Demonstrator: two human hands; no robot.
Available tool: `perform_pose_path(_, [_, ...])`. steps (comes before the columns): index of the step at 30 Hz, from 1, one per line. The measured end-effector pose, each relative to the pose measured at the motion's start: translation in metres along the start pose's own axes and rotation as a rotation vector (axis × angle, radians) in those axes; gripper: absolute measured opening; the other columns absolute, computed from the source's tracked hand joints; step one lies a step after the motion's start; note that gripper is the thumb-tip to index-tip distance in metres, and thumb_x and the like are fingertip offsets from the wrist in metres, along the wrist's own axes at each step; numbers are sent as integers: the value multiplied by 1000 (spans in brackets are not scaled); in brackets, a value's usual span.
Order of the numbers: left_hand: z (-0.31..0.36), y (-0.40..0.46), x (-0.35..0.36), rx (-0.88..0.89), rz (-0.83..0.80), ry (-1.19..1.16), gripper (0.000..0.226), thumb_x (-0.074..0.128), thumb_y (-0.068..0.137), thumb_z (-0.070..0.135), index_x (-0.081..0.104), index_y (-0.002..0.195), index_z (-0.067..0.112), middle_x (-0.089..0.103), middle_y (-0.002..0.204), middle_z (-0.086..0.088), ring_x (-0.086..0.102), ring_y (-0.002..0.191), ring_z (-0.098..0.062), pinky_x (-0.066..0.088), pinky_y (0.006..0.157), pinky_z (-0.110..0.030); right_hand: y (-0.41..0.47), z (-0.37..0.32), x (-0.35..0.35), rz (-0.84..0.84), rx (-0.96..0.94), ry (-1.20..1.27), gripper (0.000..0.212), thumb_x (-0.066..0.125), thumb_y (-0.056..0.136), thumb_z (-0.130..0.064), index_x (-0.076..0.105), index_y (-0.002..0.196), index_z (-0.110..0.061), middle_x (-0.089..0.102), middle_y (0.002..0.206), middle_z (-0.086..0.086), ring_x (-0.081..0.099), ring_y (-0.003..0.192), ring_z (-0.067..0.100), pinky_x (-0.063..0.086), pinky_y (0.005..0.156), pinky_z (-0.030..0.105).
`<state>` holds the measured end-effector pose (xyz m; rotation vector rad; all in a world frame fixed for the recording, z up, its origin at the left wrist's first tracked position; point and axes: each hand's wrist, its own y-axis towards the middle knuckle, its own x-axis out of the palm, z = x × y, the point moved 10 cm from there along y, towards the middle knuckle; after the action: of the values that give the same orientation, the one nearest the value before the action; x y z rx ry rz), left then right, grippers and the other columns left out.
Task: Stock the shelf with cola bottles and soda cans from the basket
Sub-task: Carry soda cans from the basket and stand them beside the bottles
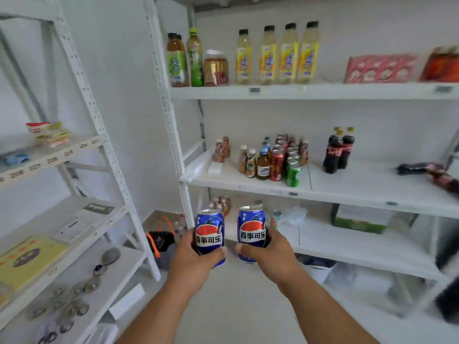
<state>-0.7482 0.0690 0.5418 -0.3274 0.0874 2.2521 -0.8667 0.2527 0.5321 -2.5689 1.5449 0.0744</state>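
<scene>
Firmly wrapped, the fingers of the left hand [198,254] curl round the lower half of one blue cola can [210,234], thumb pressed across its front. The right hand [270,252] mirrors this on a second blue can [252,232], thumb low on the label. Both cans are upright, labels facing the camera, side by side but apart, held in the air in front of the shelving.

Judging by the task, the step is carrying them to the middle shelf [347,187], up at about one o'clock from the hands. A row of cans [285,157] stands there already, with two upright cola bottles [339,150] further right and bare board between. It would be best to keep each can level, set it down base first beside that row, and release only once it sits flat.

The basket [160,240] rests on the floor at nine o'clock from the left hand.
</scene>
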Motion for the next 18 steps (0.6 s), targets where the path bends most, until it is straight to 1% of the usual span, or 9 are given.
perform_pose_path(2, [16,6,42,39,-77,5,54,92,75,13,64,118,32,76,104,9,72,92,-5,58,72,-20,-3,6,-41,80,8,0,47,92,75,-14,67,113,-22,78,101,-3,75,83,5,56,61,12])
perform_pose_path(4, [27,10,79,57,-149,8,55,92,75,12,65,118,32,76,106,8,73,93,-6,58,75,-23,-7,10,-81,164,19,2,46,93,74,-16,68,112,-23,79,98,-3,76,83,4,57,63,15])
perform_pose_path(7, [41,17,129,83,-239,9,57,93,73,15,64,120,32,76,107,8,73,96,-8,56,76,-24,-15,11,-133,279,14,-20,42,93,74,-18,68,106,-27,78,95,-8,74,78,-3,54,61,11])
perform_pose_path(8, [46,19,143,98,-268,6,57,93,73,16,64,120,32,76,107,8,73,96,-8,56,75,-24,-17,12,-148,316,14,-19,41,93,74,-18,67,105,-28,77,95,-9,73,78,-3,54,61,11])
perform_pose_path(10, [53,22,171,124,-329,5,57,93,73,16,64,120,33,75,107,11,72,95,-5,55,72,-20,-20,13,-173,385,24,-23,46,95,73,-21,69,111,-26,78,98,-8,75,85,3,57,69,15])
perform_pose_path(13, [69,33,204,153,-406,-23,58,92,74,15,63,121,33,73,107,15,70,95,0,53,69,-16,-13,16,-198,461,28,-37,56,96,70,-24,69,119,-23,79,103,-5,76,94,11,62,76,25])
perform_pose_path(14, [71,39,218,155,-442,-23,59,92,74,15,61,120,35,73,107,16,69,95,0,53,70,-17,-9,16,-206,493,29,-40,57,96,70,-25,68,119,-23,78,104,-5,75,96,12,63,76,25])
perform_pose_path(16, [71,42,225,158,-443,-33,60,93,74,17,59,119,38,72,106,18,69,94,1,55,72,-21,-9,14,-211,501,33,-51,56,96,70,-25,68,119,-24,78,103,-6,75,95,12,61,73,22])
perform_pose_path(18, [70,51,236,161,-468,-41,62,94,72,18,61,122,36,73,108,16,70,96,0,58,78,-23,-4,16,-216,526,39,-54,54,95,72,-24,67,118,-25,78,103,-8,75,94,10,59,70,18])
